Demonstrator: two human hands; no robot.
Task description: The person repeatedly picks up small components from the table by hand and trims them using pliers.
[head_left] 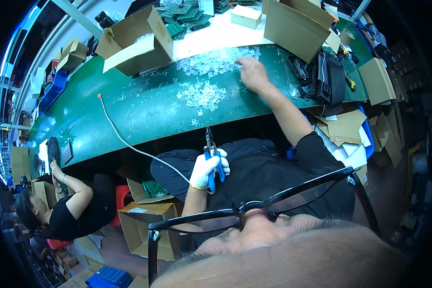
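Note:
My left hand (206, 169), in a white glove, is closed around blue-handled nippers (209, 142), their jaws pointing toward the bench edge. My bare right hand (253, 74) reaches over the right end of a broad heap of small clear-white plastic pieces (204, 63). Its fingers are drawn together at the heap; what they hold, if anything, is too small to make out. Nearer to me on the green bench (149, 113) lies a smaller pile of similar pieces (204, 95), with a few loose ones at the edge. Thin clipped bits are strewn around.
Open cardboard boxes (138, 45) stand at the far side, with stacked green circuit boards (187, 18) between them. A grey cable (125, 141) runs over the bench edge. A black bag (327, 79) sits at right. A co-worker (77, 206) sits at left.

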